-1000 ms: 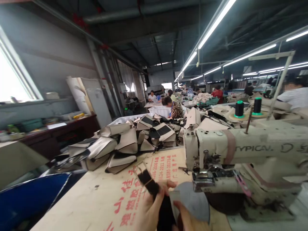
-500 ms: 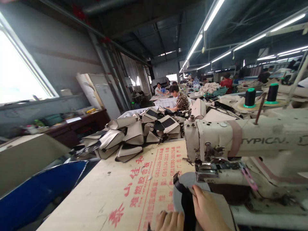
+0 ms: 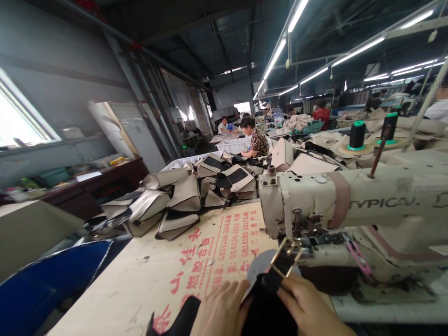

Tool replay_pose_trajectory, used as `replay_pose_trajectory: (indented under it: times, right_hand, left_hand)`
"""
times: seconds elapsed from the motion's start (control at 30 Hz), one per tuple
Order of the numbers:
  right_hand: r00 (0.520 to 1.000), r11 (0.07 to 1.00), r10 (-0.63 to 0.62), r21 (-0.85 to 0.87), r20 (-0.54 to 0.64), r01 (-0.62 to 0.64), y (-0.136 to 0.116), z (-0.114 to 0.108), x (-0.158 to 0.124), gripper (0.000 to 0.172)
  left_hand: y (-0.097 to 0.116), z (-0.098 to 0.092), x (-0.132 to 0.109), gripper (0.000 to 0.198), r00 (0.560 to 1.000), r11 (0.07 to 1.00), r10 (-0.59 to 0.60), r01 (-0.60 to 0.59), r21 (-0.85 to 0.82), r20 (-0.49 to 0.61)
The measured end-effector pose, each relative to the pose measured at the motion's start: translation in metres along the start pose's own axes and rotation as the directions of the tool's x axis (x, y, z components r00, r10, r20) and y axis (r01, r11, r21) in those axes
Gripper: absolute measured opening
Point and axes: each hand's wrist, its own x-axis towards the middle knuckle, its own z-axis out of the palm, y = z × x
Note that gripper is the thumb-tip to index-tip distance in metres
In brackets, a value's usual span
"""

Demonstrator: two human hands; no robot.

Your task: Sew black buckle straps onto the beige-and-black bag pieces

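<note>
A gold-coloured buckle [image 3: 294, 267] on a black strap stands up in front of the sewing machine [image 3: 315, 196]. My right hand [image 3: 310, 308] is closed on the strap just below the buckle. My left hand [image 3: 222, 308] lies to its left, fingers bent and closed on the edge of the wide black bag piece [image 3: 268, 310] that joins the strap. Another black strip [image 3: 185, 317] sticks out left of my left hand. Under the work is a grey round disc [image 3: 259, 266]; the lower end of the piece is cut off by the frame.
Beige bags with black trim [image 3: 185, 191] are heaped behind the plywood table [image 3: 136, 275]. Black thread cones [image 3: 357, 135] stand behind the machine, and pink-handled snips [image 3: 360, 259] lie on its arm. A blue bin [image 3: 52, 289] is at left. A co-worker [image 3: 257, 140] sits beyond the heap.
The buckle has been raised and turned so its frame faces me. My left hand has moved up onto the black piece. The view has swung slightly right.
</note>
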Motion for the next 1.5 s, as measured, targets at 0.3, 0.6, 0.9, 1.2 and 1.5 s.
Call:
replay_pose_trajectory:
  times: [0.3, 0.6, 0.9, 1.2, 1.5]
  right_hand:
    - [0.997, 0.998, -0.054, -0.046, -0.055, 0.051, 0.031, 0.015, -0.004, 0.037]
    - [0.999, 0.999, -0.031, 0.029, 0.041, 0.030, 0.029, 0.007, 0.004, 0.036]
    - [0.977, 0.986, -0.124, 0.130, 0.173, 0.102, 0.013, -0.018, -0.004, 0.028]
    - [0.999, 0.997, -0.033, 0.073, -0.024, 0.034, 0.016, 0.000, -0.031, 0.032]
    - [0.878, 0.814, -0.379, -0.346, 0.293, 0.467, 0.006, -0.018, -0.033, 0.041]
  left_hand:
    - [0.016, -0.004, 0.015, 0.043, 0.874, 0.811, 0.392, -0.476, -0.340, -0.288]
    - [0.005, -0.010, 0.012, 0.022, 0.997, 0.748, -0.027, -0.029, -0.664, -0.074]
    - [0.032, 0.011, 0.016, 0.020, 0.996, 0.867, -0.051, 0.006, -0.499, -0.077]
    - [0.038, 0.031, 0.006, 0.004, 0.949, 0.933, 0.218, -0.271, -0.236, -0.229]
    - [0.011, 0.021, 0.000, 0.030, 0.801, 0.684, 0.593, -0.554, -0.475, -0.082]
